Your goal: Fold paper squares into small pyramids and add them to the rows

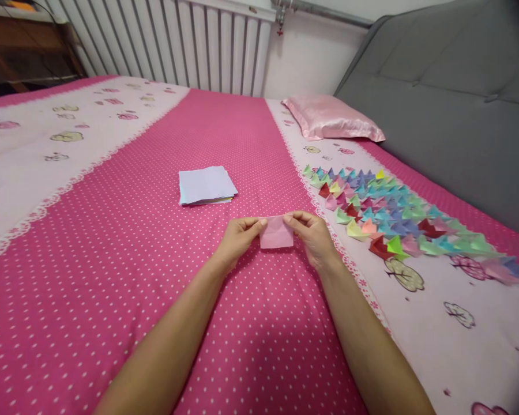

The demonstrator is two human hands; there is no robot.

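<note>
A small pink sheet of paper (276, 233), folded over, lies on the pink dotted bedspread (155, 276) between my two hands. My left hand (237, 237) pinches its upper left corner with thumb and fingers closed. My right hand (313, 231) pinches the upper right corner the same way. A short way beyond my hands sits a stack of square paper sheets (206, 185) with a pale lilac sheet on top.
Many folded paper pieces in several colours (384, 216) lie in rows on the bed to the right. A pink satin pillow (333, 118) rests by the grey padded headboard (450, 98). A white radiator (190, 43) stands behind the bed.
</note>
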